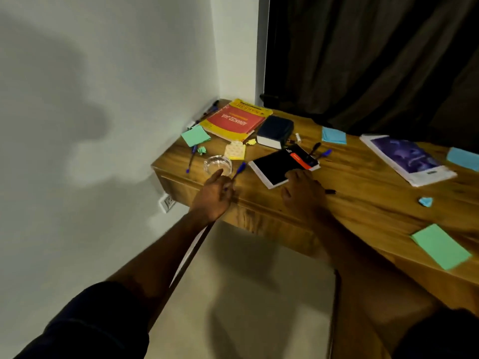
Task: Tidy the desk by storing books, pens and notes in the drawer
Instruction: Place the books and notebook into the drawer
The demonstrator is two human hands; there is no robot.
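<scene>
My left hand (215, 193) is at the desk's front edge and pinches a blue pen (239, 169) that points up and right. My right hand (303, 187) lies palm down on the wooden desk (363, 203), fingertips on the near corner of a black book with a red band (282, 163). A black pen (330, 191) pokes out from under its right side. The drawer front (259, 216) below the desk is shut. More books: a red and yellow one (234, 120), a thick navy one (274, 130) and a purple and white one (407, 159).
A glass ashtray (217, 164) sits just beyond my left hand. Green notes (195, 136) (440, 246), blue notes (333, 135), a yellow note (234, 150), crumpled paper (425, 201) and more pens (191, 159) (324, 153) lie scattered. A wall stands left and a dark curtain (375, 60) behind.
</scene>
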